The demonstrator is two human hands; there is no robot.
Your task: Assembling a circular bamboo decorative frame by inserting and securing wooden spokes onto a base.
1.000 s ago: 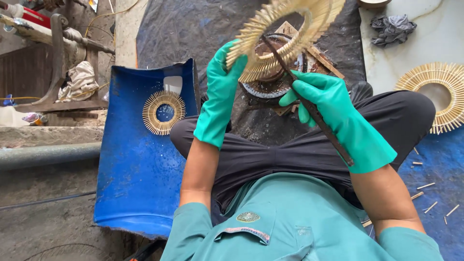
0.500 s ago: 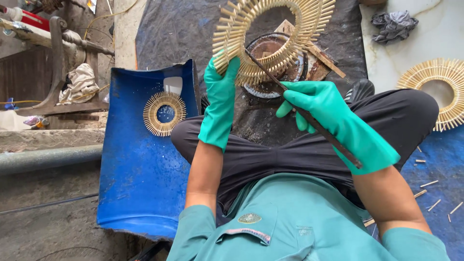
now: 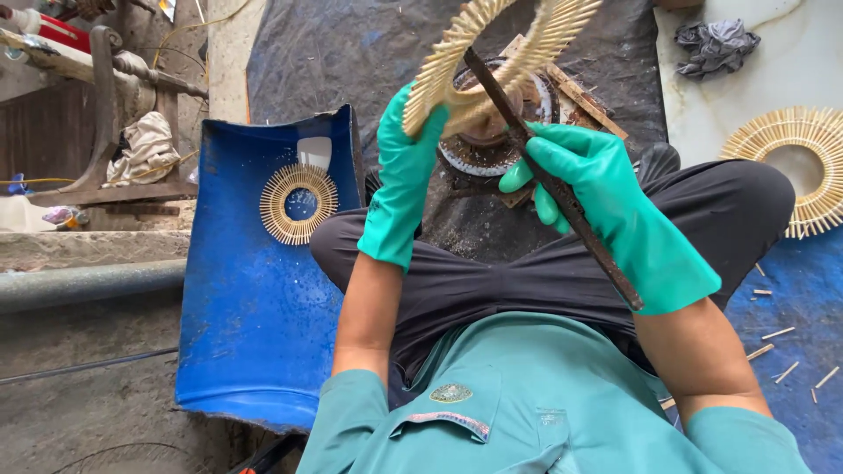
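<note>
Both my hands wear green rubber gloves. My left hand (image 3: pixel 399 189) grips the lower left rim of a ring of pale bamboo sticks (image 3: pixel 492 57), held up in front of me and partly cut off by the top edge. My right hand (image 3: pixel 615 211) holds a dark rusty metal rod (image 3: pixel 562 197) that runs diagonally from my wrist up through the ring's open middle. I sit cross-legged in black trousers and a teal shirt.
A round rusty metal stand (image 3: pixel 492 140) sits on the dark tarp beyond my knees. A small stick ring (image 3: pixel 299 204) lies on a curved blue plastic sheet (image 3: pixel 255 333) at left. Another large ring (image 3: pixel 803 167) lies at right, with loose sticks (image 3: pixel 781 351) and a grey rag (image 3: pixel 716 44).
My left hand has turned and raised the stick ring toward the upper right. The rod in my right hand now passes through the ring's middle.
</note>
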